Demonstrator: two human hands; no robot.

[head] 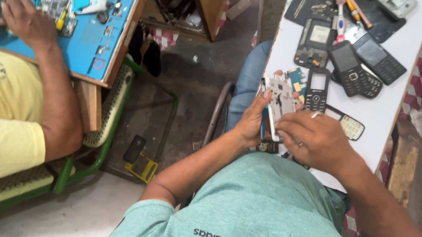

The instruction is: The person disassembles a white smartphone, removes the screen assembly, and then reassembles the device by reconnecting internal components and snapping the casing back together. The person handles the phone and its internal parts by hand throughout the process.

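While the white table (392,110) fills the upper right of the frame, crowded with black keypad phones (357,69) laid face up within reach, I see my left hand (252,121) wrapped around a stripped phone frame (279,99) at centre, tilting it upright toward me. My right hand (315,141), fingers curled narrow, works at its lower edge. At upper left, a co-worker's hands (6,19) rest on a blue repair mat (94,28).

black keypad phones (355,69) — white table (392,110) | blue mat (86,38) (co-worker's)
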